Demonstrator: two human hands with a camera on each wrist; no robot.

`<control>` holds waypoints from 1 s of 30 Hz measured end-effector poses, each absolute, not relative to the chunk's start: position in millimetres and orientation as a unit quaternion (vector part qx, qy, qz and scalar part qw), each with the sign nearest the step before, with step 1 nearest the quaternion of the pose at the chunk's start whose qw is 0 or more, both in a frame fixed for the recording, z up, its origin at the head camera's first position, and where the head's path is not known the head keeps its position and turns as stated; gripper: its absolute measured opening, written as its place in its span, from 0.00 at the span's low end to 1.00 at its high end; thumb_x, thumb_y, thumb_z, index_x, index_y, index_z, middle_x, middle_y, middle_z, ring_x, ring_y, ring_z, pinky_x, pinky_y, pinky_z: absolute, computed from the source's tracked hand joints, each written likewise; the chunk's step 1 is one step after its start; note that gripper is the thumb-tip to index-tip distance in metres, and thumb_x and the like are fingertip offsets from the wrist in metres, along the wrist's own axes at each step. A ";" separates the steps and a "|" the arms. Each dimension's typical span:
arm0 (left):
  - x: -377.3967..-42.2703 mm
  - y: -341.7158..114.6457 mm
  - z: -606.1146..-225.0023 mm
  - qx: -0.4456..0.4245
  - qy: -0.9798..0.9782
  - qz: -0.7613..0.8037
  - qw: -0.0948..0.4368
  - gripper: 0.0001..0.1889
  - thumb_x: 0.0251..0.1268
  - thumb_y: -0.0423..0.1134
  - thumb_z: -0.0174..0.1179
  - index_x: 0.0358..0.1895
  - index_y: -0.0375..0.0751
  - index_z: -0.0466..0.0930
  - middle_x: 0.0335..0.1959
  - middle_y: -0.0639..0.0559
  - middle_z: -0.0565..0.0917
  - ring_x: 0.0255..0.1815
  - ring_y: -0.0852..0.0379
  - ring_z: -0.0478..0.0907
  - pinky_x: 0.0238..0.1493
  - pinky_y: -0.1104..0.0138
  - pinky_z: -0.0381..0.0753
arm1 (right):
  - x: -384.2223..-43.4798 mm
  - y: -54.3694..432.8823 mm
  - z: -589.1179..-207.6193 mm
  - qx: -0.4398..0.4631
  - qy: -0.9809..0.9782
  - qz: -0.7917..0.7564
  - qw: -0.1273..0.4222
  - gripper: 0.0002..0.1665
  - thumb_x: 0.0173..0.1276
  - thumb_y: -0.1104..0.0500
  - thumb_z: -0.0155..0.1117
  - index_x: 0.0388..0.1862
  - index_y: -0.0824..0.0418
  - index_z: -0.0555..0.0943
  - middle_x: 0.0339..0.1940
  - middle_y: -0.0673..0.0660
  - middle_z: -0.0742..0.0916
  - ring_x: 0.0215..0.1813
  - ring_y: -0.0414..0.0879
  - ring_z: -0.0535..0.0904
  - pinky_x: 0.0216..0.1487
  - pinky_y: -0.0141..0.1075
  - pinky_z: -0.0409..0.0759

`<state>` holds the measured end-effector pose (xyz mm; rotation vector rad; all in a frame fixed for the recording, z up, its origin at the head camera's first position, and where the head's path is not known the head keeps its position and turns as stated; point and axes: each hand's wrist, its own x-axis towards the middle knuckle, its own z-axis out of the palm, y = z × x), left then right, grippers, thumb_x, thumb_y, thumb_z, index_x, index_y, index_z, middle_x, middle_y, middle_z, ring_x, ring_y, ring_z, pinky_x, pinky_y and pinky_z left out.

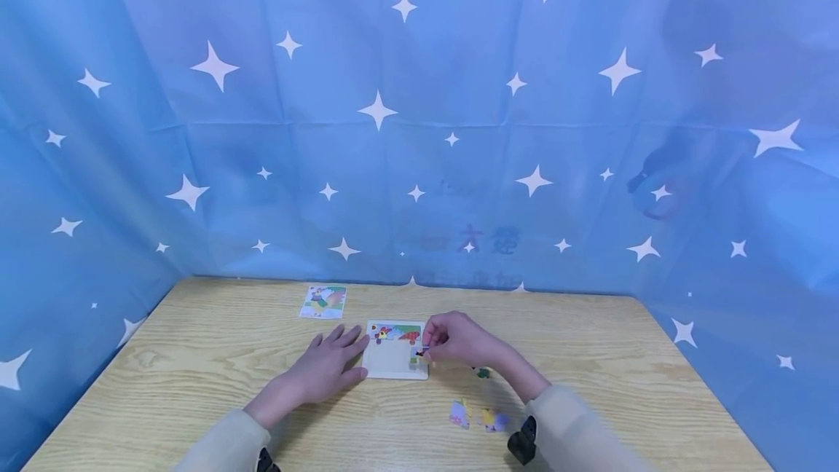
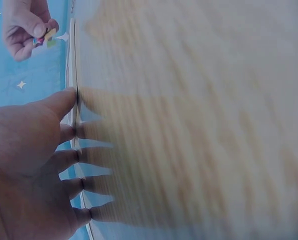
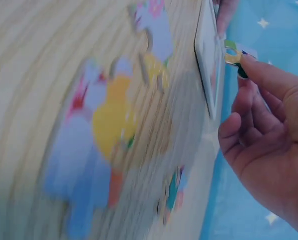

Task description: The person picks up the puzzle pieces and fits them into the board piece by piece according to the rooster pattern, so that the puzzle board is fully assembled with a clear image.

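Note:
A white puzzle tray (image 1: 393, 364) lies on the table with a row of colourful pieces fitted along its far edge. My right hand (image 1: 455, 341) pinches a puzzle piece (image 3: 234, 55) between thumb and finger, over the tray's right side. In the left wrist view this puzzle piece (image 2: 50, 36) is held above the table. Spread fingers of my left hand (image 1: 328, 361) rest on the wood at the left of the tray, the nearest fingertips at its edge. Loose puzzle pieces (image 1: 460, 414) lie nearer me on the right, and one more puzzle piece (image 1: 483, 372) shows beside my right forearm.
A picture card (image 1: 324, 301) of a cartoon animal lies on the wooden table (image 1: 216, 355), behind and left of the tray. A blue curtain with white stars (image 1: 419, 130) hangs behind the table and along both sides.

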<state>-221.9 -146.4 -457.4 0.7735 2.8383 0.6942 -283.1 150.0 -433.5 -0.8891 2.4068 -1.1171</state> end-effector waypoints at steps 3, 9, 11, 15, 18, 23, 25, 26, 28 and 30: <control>-221.0 -145.1 -455.5 0.247 0.939 0.231 0.060 0.32 0.79 0.48 0.57 0.76 0.33 0.67 0.78 0.32 0.62 0.78 0.27 0.53 0.69 0.28 0.53 | -283.4 140.0 -432.5 -0.313 0.842 -0.404 0.174 0.05 0.68 0.67 0.72 0.37 0.62 0.83 0.32 0.50 0.87 0.35 0.43 0.81 0.37 0.35 0.79; -220.8 -142.8 -457.4 0.243 0.942 0.226 0.056 0.33 0.77 0.51 0.58 0.75 0.33 0.68 0.78 0.32 0.62 0.78 0.26 0.54 0.69 0.28 0.52 | -284.5 121.7 -435.4 -0.305 0.832 -0.435 0.162 0.06 0.66 0.68 0.73 0.37 0.64 0.83 0.32 0.51 0.86 0.34 0.41 0.80 0.37 0.32 0.79; -219.9 -142.6 -457.2 0.241 0.942 0.227 0.057 0.32 0.77 0.50 0.58 0.75 0.33 0.68 0.78 0.32 0.62 0.78 0.26 0.53 0.69 0.28 0.51 | -285.5 115.6 -437.7 -0.305 0.831 -0.438 0.158 0.06 0.66 0.68 0.73 0.37 0.64 0.83 0.31 0.51 0.86 0.32 0.41 0.79 0.33 0.32 0.79; -219.1 -143.4 -456.9 0.240 0.942 0.227 0.056 0.32 0.77 0.48 0.59 0.75 0.32 0.68 0.77 0.31 0.62 0.77 0.26 0.53 0.69 0.27 0.51 | -286.4 103.5 -440.7 -0.300 0.833 -0.439 0.152 0.06 0.67 0.67 0.73 0.37 0.62 0.83 0.31 0.50 0.85 0.30 0.41 0.78 0.28 0.32 0.77; -219.7 -144.2 -458.0 0.237 0.943 0.226 0.056 0.32 0.78 0.49 0.58 0.75 0.32 0.68 0.77 0.32 0.62 0.77 0.26 0.54 0.69 0.27 0.52 | -287.1 96.4 -442.4 -0.290 0.837 -0.439 0.151 0.06 0.66 0.67 0.74 0.36 0.61 0.83 0.31 0.50 0.85 0.30 0.41 0.78 0.28 0.32 0.76; -221.9 -145.0 -460.8 0.235 0.944 0.226 0.055 0.32 0.78 0.50 0.58 0.75 0.34 0.68 0.78 0.33 0.62 0.78 0.27 0.53 0.69 0.28 0.53 | -288.5 87.6 -446.3 -0.275 0.843 -0.439 0.146 0.07 0.65 0.68 0.75 0.36 0.61 0.83 0.30 0.50 0.84 0.28 0.40 0.77 0.26 0.32 0.76; -222.6 -145.4 -461.5 0.237 0.943 0.226 0.053 0.32 0.78 0.49 0.58 0.75 0.34 0.68 0.78 0.33 0.62 0.78 0.27 0.53 0.69 0.28 0.52 | -289.5 84.5 -448.5 -0.271 0.846 -0.438 0.138 0.07 0.64 0.68 0.75 0.35 0.62 0.83 0.29 0.49 0.84 0.28 0.40 0.77 0.25 0.31 0.75; -223.2 -145.7 -462.7 0.239 0.943 0.226 0.051 0.32 0.78 0.50 0.58 0.75 0.34 0.68 0.78 0.33 0.62 0.78 0.27 0.53 0.69 0.28 0.53 | -290.2 83.0 -449.8 -0.269 0.849 -0.436 0.134 0.07 0.64 0.68 0.75 0.35 0.62 0.83 0.29 0.49 0.84 0.28 0.39 0.77 0.25 0.30 0.74; -223.5 -145.9 -463.7 0.244 0.941 0.228 0.049 0.32 0.78 0.50 0.57 0.75 0.33 0.68 0.78 0.32 0.62 0.78 0.27 0.53 0.68 0.27 0.52 | -291.1 80.3 -452.5 -0.264 0.854 -0.430 0.124 0.08 0.63 0.69 0.75 0.34 0.62 0.83 0.28 0.48 0.84 0.28 0.39 0.77 0.26 0.29 0.74; -224.3 -145.7 -465.0 0.246 0.941 0.228 0.046 0.32 0.78 0.50 0.58 0.75 0.33 0.68 0.78 0.32 0.62 0.77 0.26 0.54 0.68 0.27 0.52 | -291.1 78.0 -454.7 -0.263 0.862 -0.420 0.110 0.09 0.62 0.70 0.76 0.33 0.62 0.83 0.27 0.48 0.84 0.29 0.38 0.77 0.28 0.29 0.75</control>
